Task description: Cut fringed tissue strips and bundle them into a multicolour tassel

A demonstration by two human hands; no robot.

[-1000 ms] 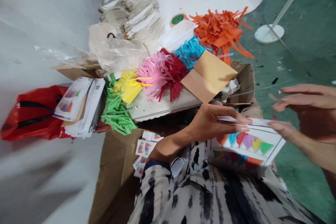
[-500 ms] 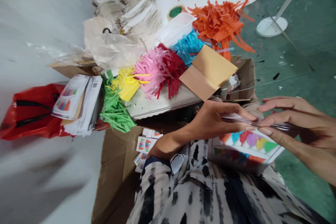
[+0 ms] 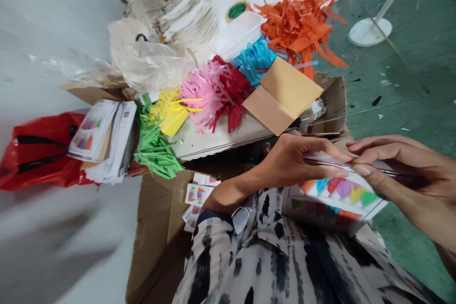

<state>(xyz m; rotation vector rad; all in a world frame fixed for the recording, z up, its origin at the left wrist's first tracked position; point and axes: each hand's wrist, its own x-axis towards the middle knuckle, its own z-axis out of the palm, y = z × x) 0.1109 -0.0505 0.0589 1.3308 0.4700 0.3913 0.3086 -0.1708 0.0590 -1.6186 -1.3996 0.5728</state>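
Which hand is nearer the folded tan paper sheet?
Left: the left hand is just below the folded tan paper sheet, apart from it; the right hand is farther off, to its lower right.

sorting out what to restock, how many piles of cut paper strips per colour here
orange paper strips: 1
blue paper strips: 1
pink paper strips: 1
dark red paper strips: 1
yellow paper strips: 1
green paper strips: 1
total: 6 piles
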